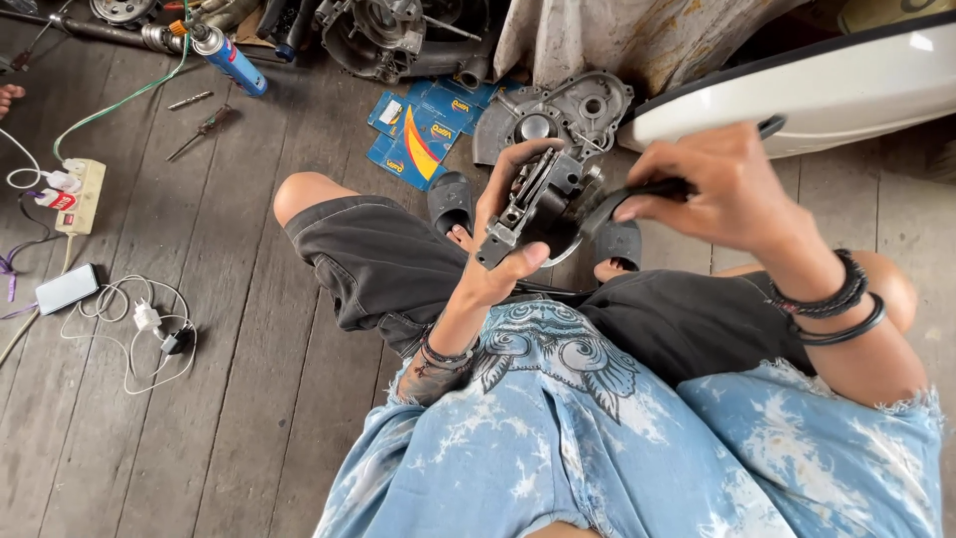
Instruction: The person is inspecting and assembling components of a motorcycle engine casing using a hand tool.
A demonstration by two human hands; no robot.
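Hands around engine part (pixel 538 204), its far side hidden.

Head camera looks steeply down, close above lap.

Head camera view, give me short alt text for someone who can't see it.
Seated on a plank floor, a person's left hand grips a dark metal engine part while the right hand holds a black tool against it.

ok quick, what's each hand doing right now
Left hand: closed around a dark metal engine part, holding it up.
Right hand: closed on a black tool handle set against that part.
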